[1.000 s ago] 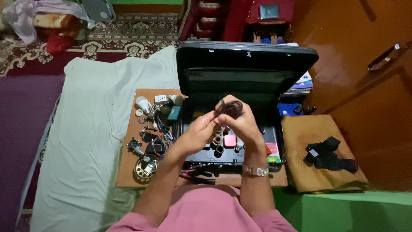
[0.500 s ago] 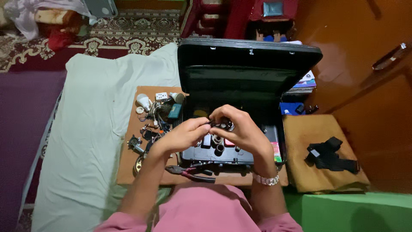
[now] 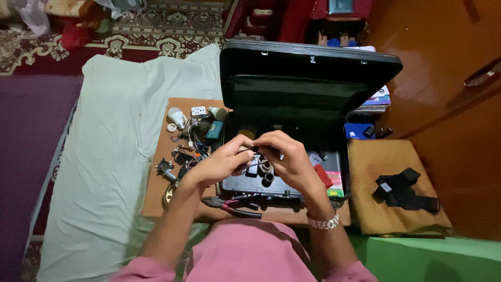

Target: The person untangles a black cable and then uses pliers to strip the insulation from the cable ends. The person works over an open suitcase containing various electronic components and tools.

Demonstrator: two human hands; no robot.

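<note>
Head view, looking down: the left hand point(image 3: 222, 162) and the right hand point(image 3: 287, 156) meet above the open black hard-shell briefcase point(image 3: 308, 68), fingers pinched narrow on a thin dark wire point(image 3: 249, 151) held between them; what the wire joins to cannot be told. The briefcase lies on a low brown wooden table point(image 3: 156, 183), its lid raised toward the far side, its tray holding small dark cylindrical parts point(image 3: 267, 172) just below the hands. Red-handled pliers point(image 3: 232, 204) lie on the table at the near edge of the briefcase. Left of the briefcase sits a cluster of small electrical parts point(image 3: 190, 136), including a white bulb point(image 3: 176, 117). The right wrist bears a silver metal watch point(image 3: 324, 223). A black strap point(image 3: 404, 190) rests on a tan cushion point(image 3: 386, 156) to the right, and a pale green sheet point(image 3: 109, 156) covers the bed on the left
</note>
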